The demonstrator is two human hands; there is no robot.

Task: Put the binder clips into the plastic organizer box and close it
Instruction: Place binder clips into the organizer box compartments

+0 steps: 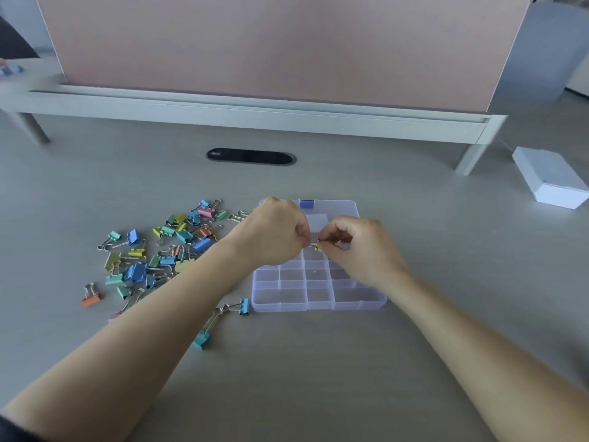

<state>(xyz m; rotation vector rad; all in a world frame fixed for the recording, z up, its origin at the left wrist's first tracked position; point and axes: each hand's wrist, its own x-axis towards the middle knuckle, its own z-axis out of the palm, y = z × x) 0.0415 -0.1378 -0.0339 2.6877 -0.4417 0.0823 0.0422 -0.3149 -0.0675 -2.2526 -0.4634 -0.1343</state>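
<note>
A clear plastic organizer box (pixel 318 296) with many small compartments lies on the desk in front of me. Both hands hover over its middle. My right hand (pixel 360 250) pinches a small yellow binder clip (pixel 318 248) by its wire handles. My left hand (pixel 274 232) is closed, its fingertips meeting the same clip. A pile of several coloured binder clips (pixel 165 250) is spread on the desk left of the box. Two blue clips (pixel 243 306) (pixel 201 339) lie by the box's near left corner.
A white cardboard box (pixel 553 177) sits at the right. A black cable grommet (pixel 250 156) is set in the desk behind the organizer. A pink divider panel on a grey rail (pixel 255 110) closes off the back.
</note>
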